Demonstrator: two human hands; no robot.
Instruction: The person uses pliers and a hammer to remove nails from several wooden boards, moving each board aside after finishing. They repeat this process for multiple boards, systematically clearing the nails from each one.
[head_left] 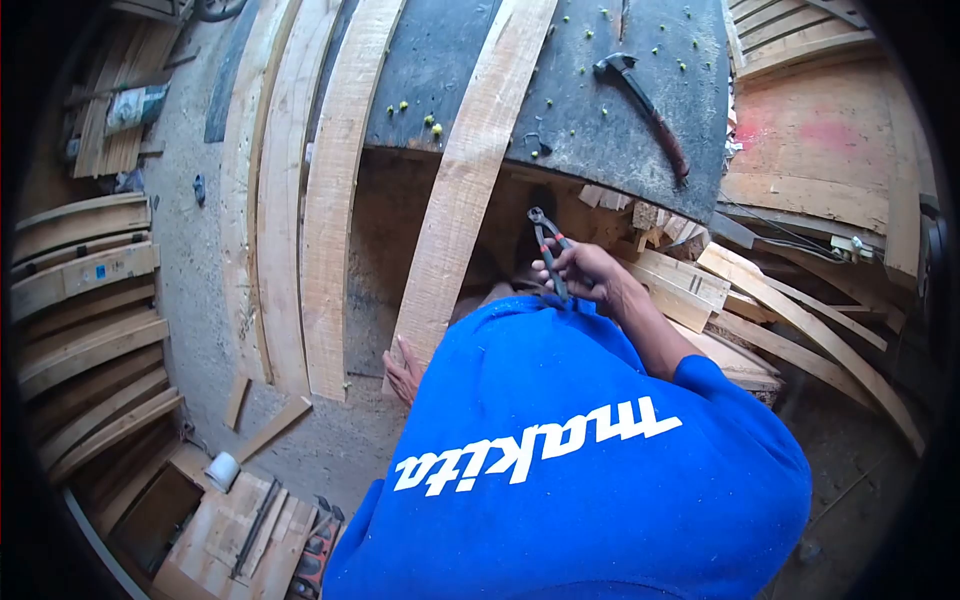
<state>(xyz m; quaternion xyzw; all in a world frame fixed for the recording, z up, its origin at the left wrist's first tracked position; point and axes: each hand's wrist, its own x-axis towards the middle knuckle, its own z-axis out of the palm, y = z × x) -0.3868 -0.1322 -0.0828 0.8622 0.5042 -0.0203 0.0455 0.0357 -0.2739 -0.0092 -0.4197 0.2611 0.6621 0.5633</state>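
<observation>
My right hand (588, 272) is closed around the handles of a pair of pincers (543, 232) with dark and red grips. Their metal jaws point away from me, just beyond the near edge of the dark tabletop. At the near end of a long wooden board (462, 180), my left hand (403, 372) grips the wood, partly hidden by my blue shirt. That board slants away from me, its far part resting on the tabletop. A claw hammer (645, 112) with a dark reddish handle lies on the tabletop to the right.
Several more long boards (335, 200) lie to the left of the held one. Small yellow-green bits dot the dark tabletop (600, 130). Wood offcuts and curved pieces (820, 330) pile up at right. Stacked curved timbers (90, 290) stand at left, near a white cup-like roll (222, 470).
</observation>
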